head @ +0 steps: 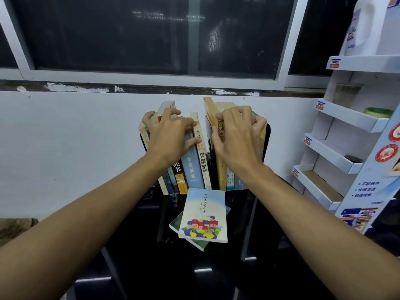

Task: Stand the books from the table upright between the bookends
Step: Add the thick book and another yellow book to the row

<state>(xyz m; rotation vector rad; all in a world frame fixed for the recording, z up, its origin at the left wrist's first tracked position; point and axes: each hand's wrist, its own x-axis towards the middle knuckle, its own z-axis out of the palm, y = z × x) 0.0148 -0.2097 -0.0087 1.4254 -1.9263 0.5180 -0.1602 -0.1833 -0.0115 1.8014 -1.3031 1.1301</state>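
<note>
Several books stand upright against the white wall between two black bookends, one at the right (268, 139) and one at the left, mostly hidden. My left hand (171, 135) grips the tops of the left group of books (190, 167). My right hand (236, 137) grips the tops of the right group (221, 176). A narrow dark gap (210, 167) separates the two groups. In front, a pale blue book with a colourful town picture (204, 215) lies flat on the black table, on top of a green book (195, 243).
A white cardboard display rack (337, 148) with tiered shelves stands at the right, close to the books. A dark window (151, 35) runs above the wall. The glossy black table (173, 273) stretches toward me.
</note>
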